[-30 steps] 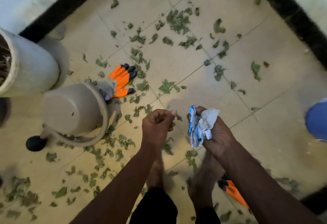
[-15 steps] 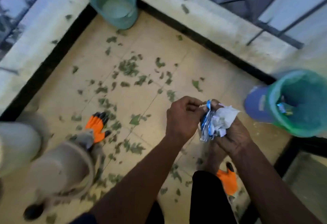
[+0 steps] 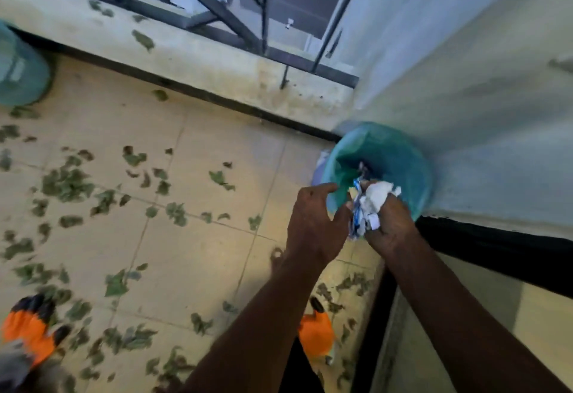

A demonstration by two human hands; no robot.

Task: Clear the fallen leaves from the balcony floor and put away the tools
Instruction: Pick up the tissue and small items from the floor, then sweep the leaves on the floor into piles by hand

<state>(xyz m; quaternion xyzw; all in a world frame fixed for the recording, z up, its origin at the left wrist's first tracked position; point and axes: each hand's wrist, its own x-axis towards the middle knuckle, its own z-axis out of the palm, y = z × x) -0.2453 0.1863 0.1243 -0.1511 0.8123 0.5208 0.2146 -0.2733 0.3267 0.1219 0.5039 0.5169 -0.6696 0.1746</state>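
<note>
My right hand point(image 3: 389, 222) grips a crumpled wad of white paper and blue-and-white wrapper point(image 3: 370, 206), held at the near rim of a bin lined with a green bag point(image 3: 387, 150) in the balcony corner. My left hand point(image 3: 313, 222) hovers just left of the wad, fingers spread and loosely bent, its thumb close to the wrapper. Green fallen leaves point(image 3: 68, 184) lie scattered over the beige tiled floor point(image 3: 198, 256). An orange-and-black glove point(image 3: 29, 327) lies at the lower left. A second orange glove point(image 3: 316, 333) lies between my forearms.
A second green container point(image 3: 18, 76) stands at the left edge against the low parapet point(image 3: 186, 54), which carries a dark metal railing point(image 3: 235, 32). A pale wall point(image 3: 465, 82) rises on the right behind the bin. A black threshold strip point(image 3: 496, 253) runs at the right.
The view has swung right toward the corner. Both hands moved with the wad to the green-lined bin. My left hand, pinching at the wad half a second ago, has spread its fingers.
</note>
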